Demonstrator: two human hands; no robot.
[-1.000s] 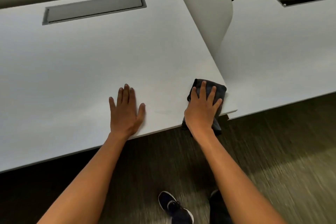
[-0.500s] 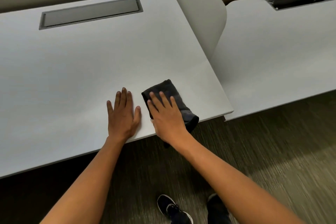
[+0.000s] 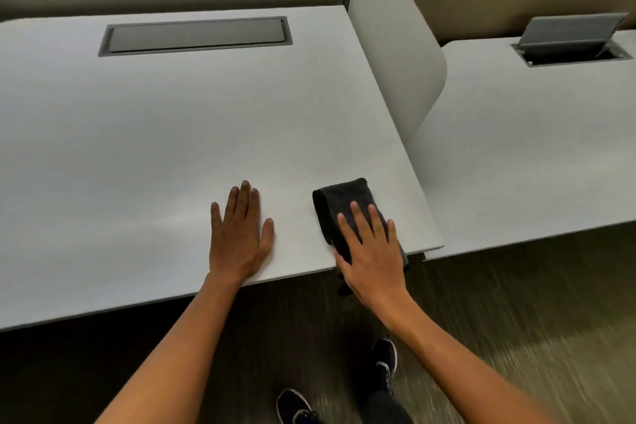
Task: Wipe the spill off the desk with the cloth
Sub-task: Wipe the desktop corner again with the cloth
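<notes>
The cloth (image 3: 344, 206), dark and folded, is pressed flat under the spread right hand (image 3: 370, 251) near the desk (image 3: 172, 134) front edge, partly overhanging it. The left hand (image 3: 241, 234) is laid flat, fingers together, beside it. No spill is discernible; the cloth could be dragged off the edge.

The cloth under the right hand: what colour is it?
Black, plain; the cloth shows best in the head view.
</notes>
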